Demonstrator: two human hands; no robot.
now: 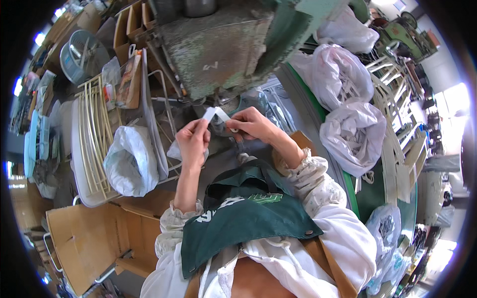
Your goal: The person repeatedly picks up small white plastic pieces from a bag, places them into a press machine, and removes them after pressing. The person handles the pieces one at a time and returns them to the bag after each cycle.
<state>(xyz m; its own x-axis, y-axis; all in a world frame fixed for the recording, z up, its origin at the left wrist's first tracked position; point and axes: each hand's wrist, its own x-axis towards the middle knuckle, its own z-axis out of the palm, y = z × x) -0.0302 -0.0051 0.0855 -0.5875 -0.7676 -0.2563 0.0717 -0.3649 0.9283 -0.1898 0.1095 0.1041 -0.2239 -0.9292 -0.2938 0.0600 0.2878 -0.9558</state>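
In front of the green machine, my left hand pinches a short flat white strip between thumb and fingertips. My right hand is closed on a second white strip, which slants up toward the first. The upper ends of the strips come close together; whether they touch I cannot tell. A small pale rounded bit shows under my right fingers, too small to name. Above my hands hangs the worn green machine head, its paint chipped.
At left, a white tray bears long pale rods and an open white sack. An open cardboard box stands below it. White plastic bags lie at right beside stacked pale strips. A blue basket sits far left.
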